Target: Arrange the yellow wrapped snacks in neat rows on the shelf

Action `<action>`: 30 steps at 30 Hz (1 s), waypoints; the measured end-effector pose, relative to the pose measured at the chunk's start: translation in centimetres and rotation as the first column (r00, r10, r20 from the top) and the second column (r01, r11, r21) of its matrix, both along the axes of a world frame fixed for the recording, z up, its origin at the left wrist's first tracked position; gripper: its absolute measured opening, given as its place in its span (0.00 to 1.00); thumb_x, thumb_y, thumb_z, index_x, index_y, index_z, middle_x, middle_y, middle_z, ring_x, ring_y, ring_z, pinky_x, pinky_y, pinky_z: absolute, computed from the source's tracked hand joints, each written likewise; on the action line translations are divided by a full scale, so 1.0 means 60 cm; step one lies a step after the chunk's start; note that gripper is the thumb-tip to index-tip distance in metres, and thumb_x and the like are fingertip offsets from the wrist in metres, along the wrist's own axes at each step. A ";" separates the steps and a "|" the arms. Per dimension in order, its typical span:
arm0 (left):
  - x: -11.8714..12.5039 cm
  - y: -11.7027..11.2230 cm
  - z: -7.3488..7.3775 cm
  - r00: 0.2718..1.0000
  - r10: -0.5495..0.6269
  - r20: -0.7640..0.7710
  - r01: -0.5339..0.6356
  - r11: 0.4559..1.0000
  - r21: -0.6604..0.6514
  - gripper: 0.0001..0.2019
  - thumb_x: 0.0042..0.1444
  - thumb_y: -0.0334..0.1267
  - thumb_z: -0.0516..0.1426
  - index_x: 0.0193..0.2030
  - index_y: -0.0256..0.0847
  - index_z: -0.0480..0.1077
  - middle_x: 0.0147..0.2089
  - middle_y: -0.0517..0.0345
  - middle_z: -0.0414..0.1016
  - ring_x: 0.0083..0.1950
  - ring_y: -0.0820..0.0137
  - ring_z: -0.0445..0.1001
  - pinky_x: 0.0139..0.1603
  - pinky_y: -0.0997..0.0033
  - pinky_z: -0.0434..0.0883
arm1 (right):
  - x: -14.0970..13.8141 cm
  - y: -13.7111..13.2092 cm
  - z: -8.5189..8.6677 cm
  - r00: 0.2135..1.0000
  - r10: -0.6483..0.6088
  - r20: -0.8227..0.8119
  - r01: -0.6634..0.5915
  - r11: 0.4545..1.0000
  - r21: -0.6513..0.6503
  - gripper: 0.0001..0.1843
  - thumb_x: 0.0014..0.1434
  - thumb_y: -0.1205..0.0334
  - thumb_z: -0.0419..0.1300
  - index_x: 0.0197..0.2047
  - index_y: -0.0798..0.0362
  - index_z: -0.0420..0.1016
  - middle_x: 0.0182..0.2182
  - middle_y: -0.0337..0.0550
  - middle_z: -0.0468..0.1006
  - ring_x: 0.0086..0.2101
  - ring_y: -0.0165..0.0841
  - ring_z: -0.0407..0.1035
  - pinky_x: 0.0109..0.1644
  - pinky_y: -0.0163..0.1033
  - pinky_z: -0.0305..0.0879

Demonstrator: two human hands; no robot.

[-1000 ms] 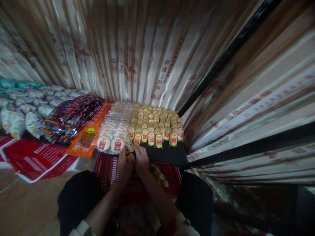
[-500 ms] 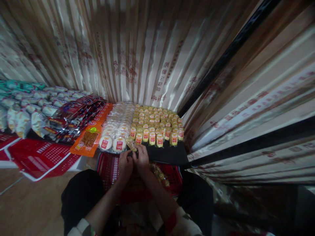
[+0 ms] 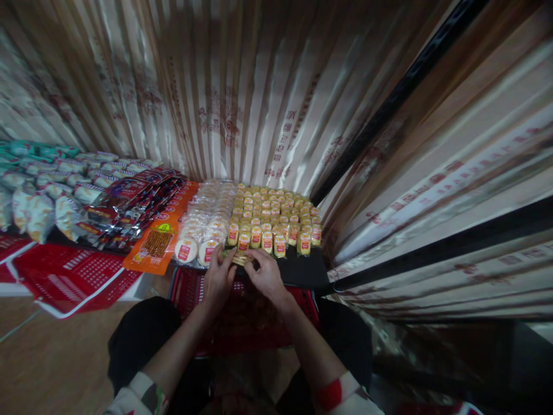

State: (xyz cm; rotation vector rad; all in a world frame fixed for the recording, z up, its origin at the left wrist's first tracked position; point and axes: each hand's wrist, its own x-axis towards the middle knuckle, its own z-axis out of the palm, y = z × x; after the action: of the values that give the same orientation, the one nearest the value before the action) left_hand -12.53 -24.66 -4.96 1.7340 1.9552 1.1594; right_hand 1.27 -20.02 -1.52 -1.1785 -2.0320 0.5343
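Observation:
Between my two hands, at the front edge of the black shelf [image 3: 298, 271], is a small yellow wrapped snack packet [image 3: 239, 257]. My left hand [image 3: 219, 275] grips its left end, thumb and fingers pinched. At its right end, my right hand [image 3: 265, 274] pinches it too. Just behind stand rows of matching yellow wrapped snacks [image 3: 280, 245] with red and white labels. Left of them lie rows of round white wrapped crackers [image 3: 185, 250], close to my left fingers. Below my hands sits a red plastic basket [image 3: 309, 305], its contents dim and partly hidden by my arms.
An orange bag of stick snacks [image 3: 149, 248] lies left of the crackers, beside dark red packets [image 3: 129, 199] and white packets [image 3: 41, 216]. Another red basket [image 3: 78, 276] is at the left. Pleated printed curtains [image 3: 242, 86] and a dark post [image 3: 389, 109] rise behind.
My hands have moved apart, the right one shifting rightward. The packet, tilted before, now lies level across the gap between my fingers at the shelf's front edge.

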 end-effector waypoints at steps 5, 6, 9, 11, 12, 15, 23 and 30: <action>0.002 0.010 -0.012 0.990 0.017 0.137 -0.018 1.000 0.007 0.14 0.56 0.38 0.52 0.48 0.40 0.69 0.46 0.49 0.73 0.48 0.64 0.72 0.51 0.61 0.70 | -0.003 0.012 0.007 0.999 0.038 -0.039 -0.040 0.998 -0.045 0.17 0.55 0.61 0.56 0.49 0.51 0.71 0.39 0.44 0.76 0.39 0.33 0.70 0.44 0.39 0.69; 0.003 0.012 -0.017 0.983 0.047 0.177 -0.046 0.999 -0.008 0.14 0.55 0.39 0.52 0.47 0.39 0.69 0.44 0.49 0.74 0.45 0.64 0.73 0.49 0.61 0.70 | -0.006 0.012 0.001 0.996 0.022 -0.088 -0.027 0.998 -0.050 0.19 0.55 0.60 0.57 0.51 0.52 0.69 0.41 0.45 0.75 0.38 0.32 0.70 0.43 0.38 0.69; 0.007 0.018 -0.031 0.952 0.138 0.272 -0.121 0.989 -0.079 0.16 0.55 0.42 0.52 0.45 0.36 0.69 0.41 0.48 0.76 0.41 0.64 0.74 0.44 0.61 0.71 | -0.018 0.007 -0.026 0.978 -0.049 -0.205 0.034 0.996 -0.078 0.22 0.55 0.60 0.56 0.54 0.53 0.66 0.42 0.47 0.74 0.35 0.31 0.71 0.39 0.37 0.71; 0.008 0.022 -0.037 0.939 0.171 0.299 -0.146 0.984 -0.103 0.16 0.54 0.43 0.52 0.45 0.36 0.69 0.41 0.47 0.76 0.41 0.64 0.74 0.43 0.62 0.71 | -0.028 0.001 -0.043 0.973 -0.078 -0.217 0.052 0.991 -0.124 0.20 0.56 0.62 0.54 0.52 0.54 0.67 0.39 0.46 0.75 0.33 0.30 0.71 0.37 0.36 0.72; 0.008 0.024 -0.038 0.936 0.182 0.303 -0.156 0.982 -0.107 0.16 0.54 0.42 0.52 0.45 0.36 0.69 0.42 0.47 0.76 0.41 0.63 0.75 0.43 0.62 0.71 | -0.033 -0.002 -0.050 0.972 -0.092 -0.216 0.060 0.987 -0.148 0.18 0.56 0.62 0.54 0.51 0.54 0.67 0.38 0.46 0.75 0.32 0.30 0.71 0.37 0.36 0.72; 0.008 0.027 -0.032 0.930 0.213 0.300 -0.186 0.975 -0.118 0.16 0.55 0.41 0.51 0.47 0.36 0.68 0.43 0.46 0.76 0.41 0.64 0.75 0.43 0.63 0.71 | -0.046 -0.007 -0.062 0.968 -0.134 -0.211 0.094 0.977 -0.191 0.14 0.56 0.62 0.53 0.47 0.55 0.68 0.35 0.45 0.76 0.31 0.30 0.71 0.38 0.36 0.71; 0.006 0.019 -0.004 0.958 0.208 0.195 -0.168 0.964 -0.204 0.15 0.57 0.42 0.51 0.48 0.38 0.68 0.42 0.50 0.77 0.40 0.66 0.76 0.40 0.68 0.70 | -0.051 -0.001 -0.059 0.960 -0.189 -0.205 0.141 0.964 -0.225 0.19 0.58 0.63 0.52 0.53 0.55 0.64 0.37 0.46 0.75 0.31 0.30 0.70 0.36 0.36 0.70; -0.037 0.008 0.032 0.975 -0.177 -0.138 0.158 0.978 -0.136 0.14 0.58 0.41 0.51 0.49 0.43 0.70 0.44 0.54 0.74 0.40 0.68 0.75 0.39 0.71 0.71 | -0.015 0.005 -0.010 0.982 0.022 0.190 -0.048 0.990 0.134 0.23 0.56 0.65 0.58 0.55 0.47 0.68 0.53 0.44 0.70 0.53 0.41 0.58 0.58 0.48 0.58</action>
State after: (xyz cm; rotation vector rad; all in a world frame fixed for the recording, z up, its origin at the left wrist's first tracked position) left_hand -14.73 -24.20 -3.07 1.9249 1.8749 0.8541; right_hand 0.39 -19.73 -2.15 -1.1480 -2.2149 0.3017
